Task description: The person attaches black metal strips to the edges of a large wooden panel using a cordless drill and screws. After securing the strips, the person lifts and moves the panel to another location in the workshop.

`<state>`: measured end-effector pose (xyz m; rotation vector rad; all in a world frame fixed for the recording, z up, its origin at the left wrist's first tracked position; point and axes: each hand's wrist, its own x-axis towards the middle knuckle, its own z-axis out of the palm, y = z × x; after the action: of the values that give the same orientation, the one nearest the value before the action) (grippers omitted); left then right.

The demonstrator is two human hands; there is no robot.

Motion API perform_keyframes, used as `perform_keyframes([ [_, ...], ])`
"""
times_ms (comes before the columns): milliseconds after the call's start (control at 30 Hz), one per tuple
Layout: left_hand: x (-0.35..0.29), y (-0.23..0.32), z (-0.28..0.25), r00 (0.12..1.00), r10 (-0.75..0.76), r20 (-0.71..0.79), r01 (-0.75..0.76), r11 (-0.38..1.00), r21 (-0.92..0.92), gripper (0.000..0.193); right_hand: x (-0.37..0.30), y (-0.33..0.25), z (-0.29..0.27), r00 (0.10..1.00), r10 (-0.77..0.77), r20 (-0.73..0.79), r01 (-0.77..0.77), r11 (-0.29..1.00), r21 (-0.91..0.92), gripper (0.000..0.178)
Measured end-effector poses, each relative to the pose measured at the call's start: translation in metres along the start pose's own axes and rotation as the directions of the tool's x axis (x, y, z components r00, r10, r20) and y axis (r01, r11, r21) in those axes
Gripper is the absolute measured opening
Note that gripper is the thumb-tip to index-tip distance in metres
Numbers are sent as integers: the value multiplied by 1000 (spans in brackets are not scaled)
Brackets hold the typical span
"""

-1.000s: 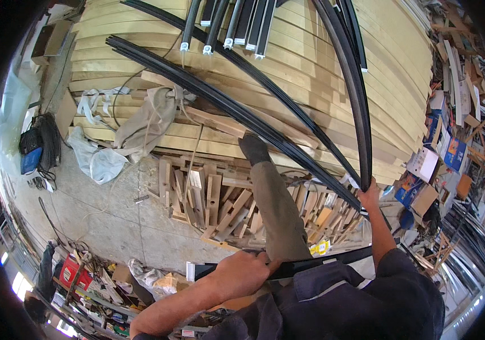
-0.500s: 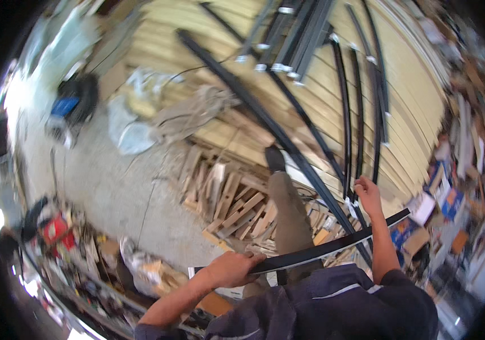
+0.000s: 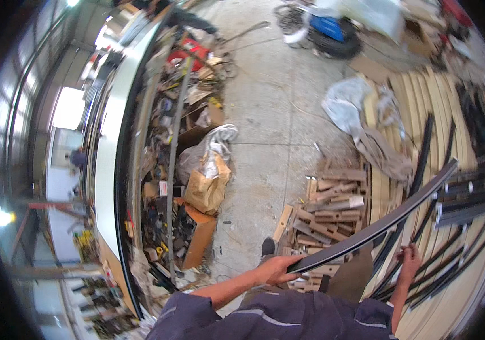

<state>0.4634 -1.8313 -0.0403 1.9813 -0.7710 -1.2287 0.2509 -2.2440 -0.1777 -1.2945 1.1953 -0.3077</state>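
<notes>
Long dark curved strip [image 3: 384, 221], a slim black profile, carried well above the floor, running from lower centre up and right toward the stacked pale wooden slats [image 3: 418, 113]. Near end pinched in the left hand [image 3: 276, 269], fingers wrapped over the top edge and thumb beneath, a closed grip right at the tip. Nearly the whole length cantilevered beyond that grip, out over the pile of short timber offcuts [image 3: 327, 209]. Right hand [image 3: 409, 263] lower and to the right, below the strip and apart from it, fingers spread against the black profiles [image 3: 452, 249] lying on the slats; whether closed on one of those, impossible to tell.

Likely trouble: held at one end only, so prone to sagging, twisting or levering out of the left-hand grip. Far tip free to swing into the racked black bars [image 3: 469, 195] or to catch the grey tarpaulin [image 3: 361, 122]. Footing poor too, with a shoe [image 3: 268, 246] just beside the loose offcuts and cluttered cardboard boxes [image 3: 202, 192] to the left on the concrete floor [image 3: 276, 113]; a stumble probably enough to drop the strip.
</notes>
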Motion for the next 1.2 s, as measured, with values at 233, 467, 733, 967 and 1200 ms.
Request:
perform_keyframes([
  [233,-108,-28,25,703,-234,-672,161,972,-171,62,-17,-37,198,773,4,634,263,908,-325,41],
  [467,-236,-41,8,260,-594,-761,2,789,-615,61,-113,-47,337,521,43,853,621,666,-413,35],
  [733,-466,-193,-16,62,-646,-761,-456,660,-597,56,-317,-13,410,456,116,883,784,416,-460,45],
  [967,-632,-243,-9,-3,-677,-736,-519,630,-578,67,-460,-35,507,392,405,826,689,465,-556,43],
  [1200,-691,-195,53,-253,-753,-607,-431,650,-626,70,-600,-12,657,35,418,908,673,661,-331,48],
])
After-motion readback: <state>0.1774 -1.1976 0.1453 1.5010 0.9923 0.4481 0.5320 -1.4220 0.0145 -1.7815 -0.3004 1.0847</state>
